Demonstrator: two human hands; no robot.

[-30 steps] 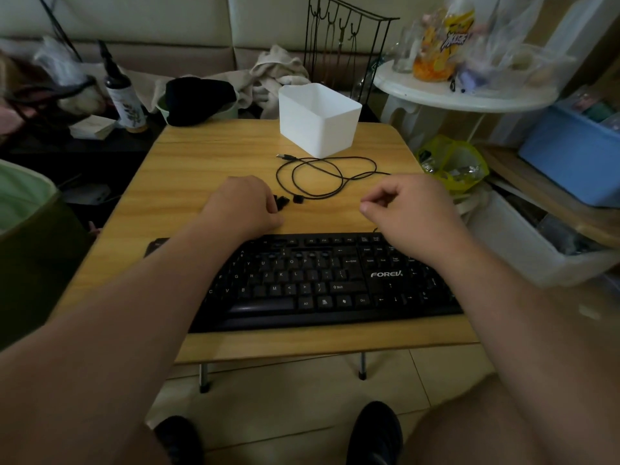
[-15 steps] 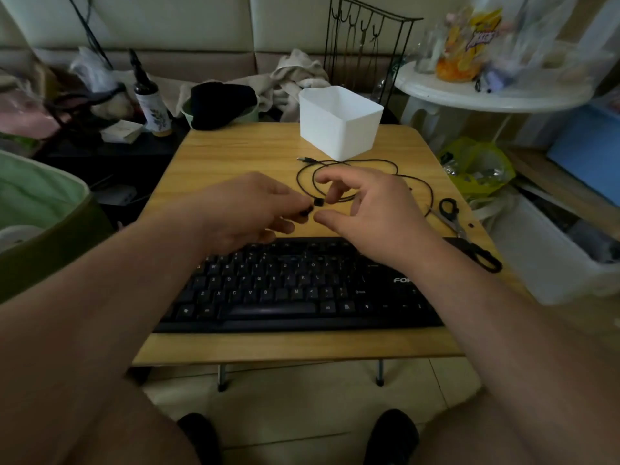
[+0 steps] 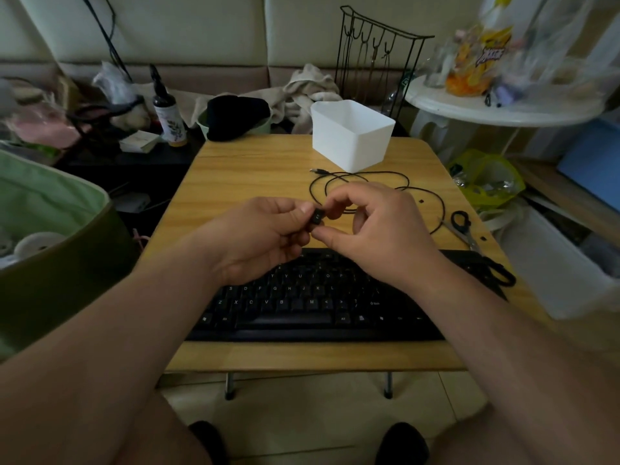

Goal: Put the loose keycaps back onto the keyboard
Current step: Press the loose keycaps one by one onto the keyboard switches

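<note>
Head view: a pale wooden worktop on short metal legs over tiled floor, cream cushions behind, clutter all round. Beyond the fingers stands a white bin, with a black cable looped just behind the hands. Off to the right of the right hand's fingers lie scissors near the worktop's edge; far right, a round white side table heaped with bags. Far left, a green bag and a spray bottle.

Under the hands sits the black keyboard, long axis running left to right, letter rows readable (so its front edge faces the person).

Both hands meet above its far edge. The left hand is curled, thumb and forefinger pinching a small black keycap. The right hand closes in from the other side, its forefinger and thumb curled on the same keycap, the other fingers bent loosely. The keycap is held in the air between the fingertips, its printed face turned up toward the camera; the legend is too small to read.
</note>
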